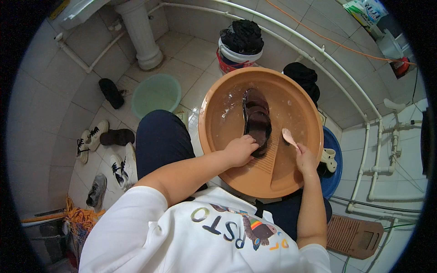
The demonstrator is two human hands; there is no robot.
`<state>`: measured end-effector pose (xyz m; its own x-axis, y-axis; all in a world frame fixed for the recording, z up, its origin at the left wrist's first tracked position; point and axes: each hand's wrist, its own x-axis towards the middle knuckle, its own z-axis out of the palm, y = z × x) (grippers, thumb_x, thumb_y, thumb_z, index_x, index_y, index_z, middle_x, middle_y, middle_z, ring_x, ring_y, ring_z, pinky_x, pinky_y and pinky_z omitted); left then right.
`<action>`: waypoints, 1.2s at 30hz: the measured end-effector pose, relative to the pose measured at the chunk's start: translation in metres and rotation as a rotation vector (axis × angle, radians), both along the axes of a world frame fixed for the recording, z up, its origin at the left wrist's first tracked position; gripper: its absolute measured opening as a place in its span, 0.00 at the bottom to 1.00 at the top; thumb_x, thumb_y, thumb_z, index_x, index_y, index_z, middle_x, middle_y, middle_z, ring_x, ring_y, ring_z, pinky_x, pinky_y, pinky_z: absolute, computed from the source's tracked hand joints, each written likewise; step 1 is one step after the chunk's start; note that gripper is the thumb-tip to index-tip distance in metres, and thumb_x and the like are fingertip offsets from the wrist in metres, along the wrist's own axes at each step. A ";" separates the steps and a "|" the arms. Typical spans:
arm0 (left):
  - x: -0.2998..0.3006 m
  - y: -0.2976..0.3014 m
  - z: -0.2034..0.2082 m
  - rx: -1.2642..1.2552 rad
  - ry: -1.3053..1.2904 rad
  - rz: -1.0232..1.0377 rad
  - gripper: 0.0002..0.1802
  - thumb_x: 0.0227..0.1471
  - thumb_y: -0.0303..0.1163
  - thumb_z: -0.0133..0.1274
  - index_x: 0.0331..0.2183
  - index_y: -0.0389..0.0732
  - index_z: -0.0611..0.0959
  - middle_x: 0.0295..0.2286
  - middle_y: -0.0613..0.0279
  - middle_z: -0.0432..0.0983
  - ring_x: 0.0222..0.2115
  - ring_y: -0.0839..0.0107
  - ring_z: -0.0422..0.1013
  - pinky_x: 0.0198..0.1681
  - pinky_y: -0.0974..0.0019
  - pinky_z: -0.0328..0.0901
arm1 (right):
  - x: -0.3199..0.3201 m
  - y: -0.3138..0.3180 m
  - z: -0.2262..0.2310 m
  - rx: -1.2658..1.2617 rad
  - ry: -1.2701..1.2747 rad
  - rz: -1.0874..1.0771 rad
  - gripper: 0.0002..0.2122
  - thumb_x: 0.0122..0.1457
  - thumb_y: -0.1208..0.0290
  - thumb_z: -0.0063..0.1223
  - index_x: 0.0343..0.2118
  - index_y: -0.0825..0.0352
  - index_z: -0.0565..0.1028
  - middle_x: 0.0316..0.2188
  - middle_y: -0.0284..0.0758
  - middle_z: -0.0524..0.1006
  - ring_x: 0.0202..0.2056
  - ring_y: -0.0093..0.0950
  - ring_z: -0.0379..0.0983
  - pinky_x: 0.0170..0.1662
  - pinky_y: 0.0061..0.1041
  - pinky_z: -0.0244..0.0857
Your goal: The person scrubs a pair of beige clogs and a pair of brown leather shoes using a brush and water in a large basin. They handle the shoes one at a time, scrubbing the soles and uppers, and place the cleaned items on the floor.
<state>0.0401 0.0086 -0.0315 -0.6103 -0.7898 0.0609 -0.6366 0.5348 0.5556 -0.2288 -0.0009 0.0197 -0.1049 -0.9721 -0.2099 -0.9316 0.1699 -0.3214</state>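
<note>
A dark brown, glossy wet slipper (257, 119) lies in a round orange-brown basin (213, 98) that holds some water. My left hand (242, 150) grips the slipper's near end, fingers closed on its edge. In my right hand (307, 159) is a pale pink scrub brush (288, 136), held by its handle over the basin's right side, apart from the slipper. The brush's bristles are mostly hidden beneath its head. Moulded washboard ridges (266, 159) run along the basin's near part, beside the slipper.
A pale green basin (157, 94) and several shoes (95, 135) are on the tiled floor at left. Behind stands a bucket (239, 57) with dark cloth. At right are a blue basin (337, 170) holding a cream clog (328, 159), a brown washboard (355, 234) and white pipes (368, 150).
</note>
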 end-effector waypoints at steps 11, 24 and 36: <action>-0.005 -0.002 0.003 -0.015 -0.018 -0.018 0.22 0.37 0.33 0.57 0.39 0.40 0.74 0.40 0.55 0.68 0.45 0.55 0.62 0.45 0.58 0.63 | -0.005 -0.002 -0.008 0.093 -0.047 0.032 0.15 0.56 0.65 0.41 0.45 0.64 0.70 0.39 0.47 0.73 0.42 0.43 0.69 0.45 0.34 0.61; -0.010 -0.002 -0.005 -0.065 0.009 0.025 0.16 0.41 0.34 0.53 0.37 0.41 0.76 0.38 0.56 0.70 0.42 0.57 0.65 0.42 0.58 0.63 | -0.002 0.000 -0.006 0.078 -0.102 0.091 0.16 0.55 0.66 0.45 0.45 0.66 0.70 0.39 0.48 0.72 0.42 0.43 0.68 0.46 0.33 0.61; -0.018 0.001 0.024 -0.042 0.042 0.086 0.13 0.39 0.29 0.53 0.31 0.42 0.72 0.31 0.56 0.71 0.37 0.56 0.66 0.37 0.57 0.64 | -0.003 0.002 -0.002 0.114 -0.145 0.084 0.17 0.53 0.66 0.48 0.46 0.63 0.70 0.39 0.47 0.73 0.42 0.42 0.69 0.45 0.34 0.61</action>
<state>0.0217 0.0101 -0.0078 -0.5369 -0.8352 0.1193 -0.6574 0.5028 0.5613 -0.2322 0.0011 0.0178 0.0148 -0.9451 -0.3265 -0.8894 0.1368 -0.4362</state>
